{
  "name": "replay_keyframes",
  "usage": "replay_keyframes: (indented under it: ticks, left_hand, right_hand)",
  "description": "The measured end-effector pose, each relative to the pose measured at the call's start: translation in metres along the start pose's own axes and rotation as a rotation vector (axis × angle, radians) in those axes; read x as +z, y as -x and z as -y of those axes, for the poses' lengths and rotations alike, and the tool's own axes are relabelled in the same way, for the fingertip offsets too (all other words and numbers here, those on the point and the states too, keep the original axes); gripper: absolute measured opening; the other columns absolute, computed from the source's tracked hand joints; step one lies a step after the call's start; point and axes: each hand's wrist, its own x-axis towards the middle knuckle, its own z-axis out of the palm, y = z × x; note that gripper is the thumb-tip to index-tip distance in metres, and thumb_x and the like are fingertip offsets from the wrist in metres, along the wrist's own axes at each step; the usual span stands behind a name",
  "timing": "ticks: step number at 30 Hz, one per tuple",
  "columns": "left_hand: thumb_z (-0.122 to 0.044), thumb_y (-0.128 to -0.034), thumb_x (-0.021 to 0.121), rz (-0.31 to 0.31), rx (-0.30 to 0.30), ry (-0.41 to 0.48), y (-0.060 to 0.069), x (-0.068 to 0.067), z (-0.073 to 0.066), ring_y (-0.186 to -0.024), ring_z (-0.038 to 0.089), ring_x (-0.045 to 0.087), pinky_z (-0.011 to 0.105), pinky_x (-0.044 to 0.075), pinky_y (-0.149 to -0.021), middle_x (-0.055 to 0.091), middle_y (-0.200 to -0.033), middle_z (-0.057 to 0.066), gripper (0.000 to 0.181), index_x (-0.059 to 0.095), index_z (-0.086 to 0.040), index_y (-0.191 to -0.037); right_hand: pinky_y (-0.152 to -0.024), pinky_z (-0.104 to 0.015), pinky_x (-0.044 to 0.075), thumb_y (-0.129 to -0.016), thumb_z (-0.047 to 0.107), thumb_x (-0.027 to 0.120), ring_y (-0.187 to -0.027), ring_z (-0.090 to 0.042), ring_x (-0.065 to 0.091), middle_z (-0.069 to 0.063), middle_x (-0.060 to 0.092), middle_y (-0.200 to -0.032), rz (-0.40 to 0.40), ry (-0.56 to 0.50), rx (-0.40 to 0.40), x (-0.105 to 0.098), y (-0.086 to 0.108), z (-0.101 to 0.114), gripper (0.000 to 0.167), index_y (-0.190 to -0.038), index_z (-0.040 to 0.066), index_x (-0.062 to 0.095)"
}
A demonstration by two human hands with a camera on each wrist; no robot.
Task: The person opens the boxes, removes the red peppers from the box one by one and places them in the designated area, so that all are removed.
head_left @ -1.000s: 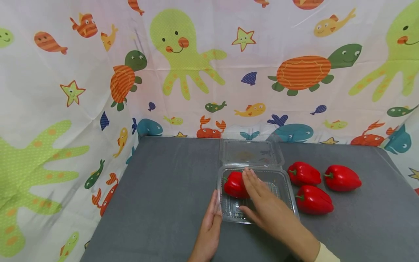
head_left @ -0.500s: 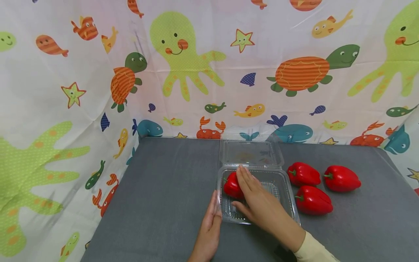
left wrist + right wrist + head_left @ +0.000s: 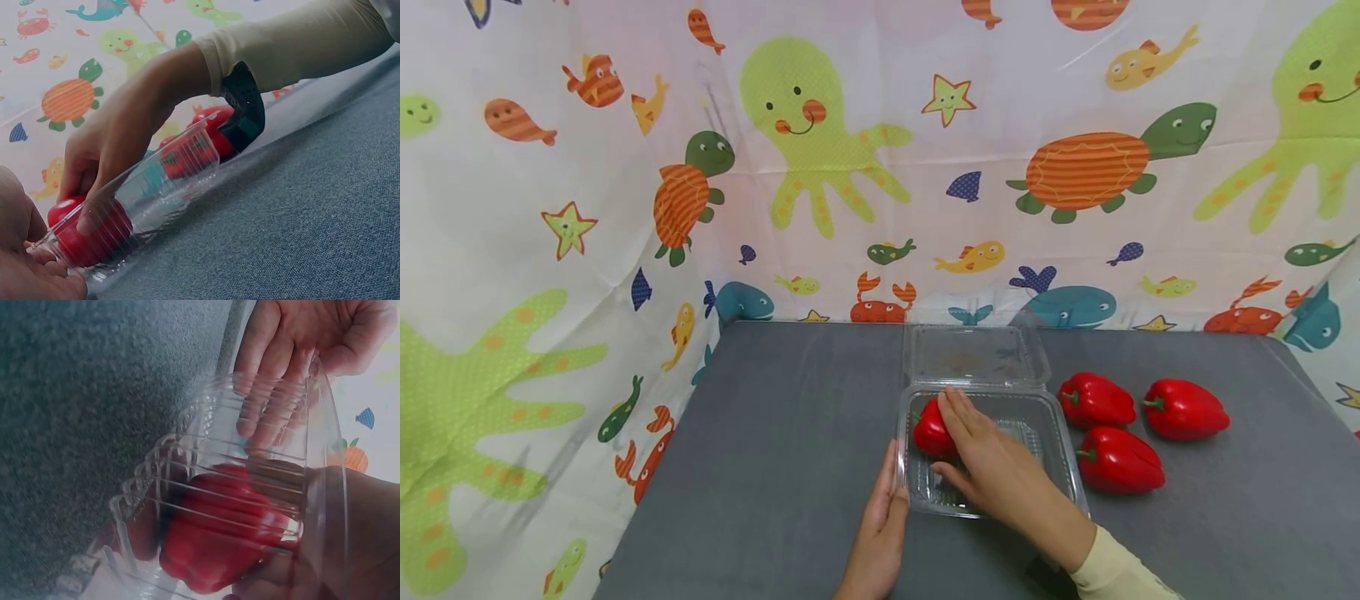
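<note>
A red bell pepper [image 3: 931, 432] lies in the left part of a clear plastic clamshell container [image 3: 1053, 442]. My right hand [image 3: 1003, 479] reaches over the front wall and holds that pepper. From the left wrist view, the thumb is on the pepper's near side and the other fingers lie on its far side. My left hand [image 3: 876, 529] rests with straight fingers against the container's left wall, its thumb near the front corner. Through the clear wall in the right wrist view, the pepper [image 3: 219, 528] shows between parts of the right hand.
Beside the container's right wall lie three more red bell peppers: one at the back [image 3: 1097, 400], one in front [image 3: 1120, 461] and one farther right [image 3: 1186, 409]. The hinged lid [image 3: 973, 354] leans back, open. A printed sea-animal curtain [image 3: 842, 250] hangs behind the grey table [image 3: 760, 467].
My right hand has shifted slightly left over the pepper and covers more of it. The left hand has kept its place at the container. The head view has tilted slightly.
</note>
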Motion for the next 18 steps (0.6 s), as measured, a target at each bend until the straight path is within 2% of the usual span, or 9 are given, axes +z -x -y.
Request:
replay_keyframes:
  ticks: [7, 18]
  left_hand:
    - [-0.002, -0.1129, 0.037, 0.007, 0.026, 0.009, -0.0002, -0.0007, 0.0025, -0.159, 0.022, 0.007, 0.009, 0.018, -0.118, 0.012, -0.176, 0.011, 0.064, 0.009, -0.006, -0.170]
    - [-0.002, -0.1128, 0.036, 0.002, -0.039, -0.003, -0.0027, -0.0032, 0.0020, -0.160, 0.022, 0.006, 0.008, 0.021, -0.116, 0.012, -0.177, 0.004, 0.064, 0.010, -0.011, -0.171]
  right_hand:
    - [-0.103, -0.054, 0.056, -0.087, 0.035, 0.088, -0.142, -0.039, 0.053, -0.020, 0.044, -0.163, 0.023, -0.041, 0.004, 0.0006, -0.0028, -0.0009, 0.090, -0.158, -0.002, 0.046]
    - [-0.093, -0.050, 0.061, -0.086, 0.024, 0.090, -0.140, -0.037, 0.056, -0.019, 0.048, -0.161, 0.031, -0.047, 0.030, 0.0004, -0.0077, -0.0002, 0.085, -0.156, 0.001, 0.049]
